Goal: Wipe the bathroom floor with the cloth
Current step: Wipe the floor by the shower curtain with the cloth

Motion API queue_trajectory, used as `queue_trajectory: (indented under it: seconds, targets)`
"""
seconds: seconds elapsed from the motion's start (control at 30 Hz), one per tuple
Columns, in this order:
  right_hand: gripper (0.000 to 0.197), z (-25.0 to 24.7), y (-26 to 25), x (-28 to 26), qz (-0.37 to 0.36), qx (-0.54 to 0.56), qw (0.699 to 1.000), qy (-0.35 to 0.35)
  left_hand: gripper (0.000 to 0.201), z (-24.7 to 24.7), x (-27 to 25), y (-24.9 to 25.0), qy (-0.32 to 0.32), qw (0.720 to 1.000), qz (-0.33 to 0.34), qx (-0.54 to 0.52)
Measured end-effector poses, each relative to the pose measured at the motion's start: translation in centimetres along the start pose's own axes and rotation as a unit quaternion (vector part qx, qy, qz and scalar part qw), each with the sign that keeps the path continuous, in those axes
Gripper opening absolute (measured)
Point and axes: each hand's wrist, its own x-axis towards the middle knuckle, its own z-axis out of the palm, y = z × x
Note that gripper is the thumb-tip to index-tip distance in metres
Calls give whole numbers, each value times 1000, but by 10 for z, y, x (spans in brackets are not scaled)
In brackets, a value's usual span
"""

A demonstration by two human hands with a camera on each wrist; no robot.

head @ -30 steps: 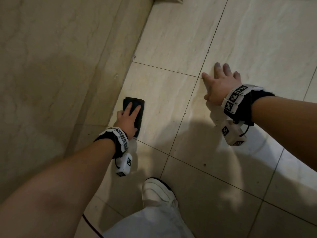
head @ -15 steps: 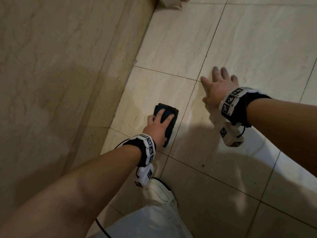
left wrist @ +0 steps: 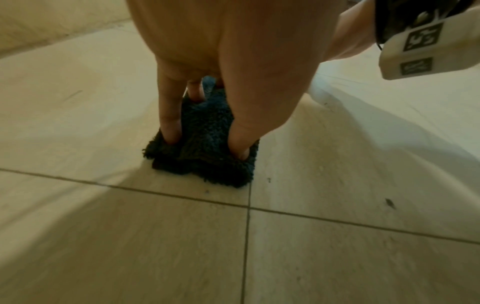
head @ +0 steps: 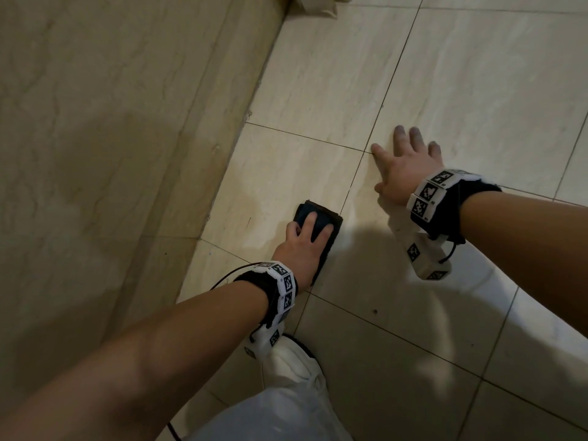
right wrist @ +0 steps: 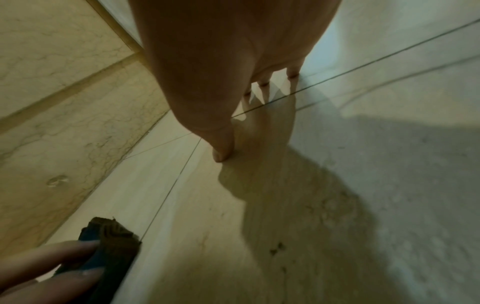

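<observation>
The dark blue-black shaggy folded cloth [head: 318, 222] lies flat on the pale beige tiled bathroom floor [head: 318, 90], its long axis running in the head view from about 11 o'clock at the far end to 5 o'clock at the near end. Its right edge sits just beside a dark grout line [head: 386, 90], and its near end stops short of a crossing of grout lines. From the left wrist the pile looks thick and looped, almost black at the fringe, with a bluer patch higher up (the far end is folded over, showing a browner layer from the right wrist).

The left hand [head: 300, 246] presses down on the cloth, its fingers [left wrist: 170, 115] straight and spread apart, with the tips sunk into the pile rather than curled round it.

At about 2 o'clock from the cloth, well apart from it, the right hand [head: 404, 167] rests flat on the floor, fingers extended and splayed, holding nothing, with the thumb tip touching the tile.

Each wrist carries a black band with white marker blocks [head: 429, 192]. At 9 o'clock from the cloth rises a beige marbled wall [head: 95, 154]. At 6 o'clock, a white shoe [head: 296, 361] stands on the floor.
</observation>
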Motion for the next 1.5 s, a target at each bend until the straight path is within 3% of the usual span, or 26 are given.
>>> queue_trajectory:
  seconds: [0.27,0.43,0.93,1.27,1.5]
  targets:
    - [80,4,4,-1,-13,0,1000,21,89,2,-2,-11,5,1000,-10,-5]
    - [79,4,5,-1,-15,0,1000,24,99,4,1,-52,-22,998,-59,-5]
    - [79,7,4,0,-6,-15,1000,23,98,2,29,-149,-40,986,-147,-73]
    - [79,10,0,6,0,1,1000,10,97,-32,76,-167,-44,988,-142,-41]
    - [79,9,0,5,4,-2,1000,5,97,-57,104,-146,-28,995,-96,-16]
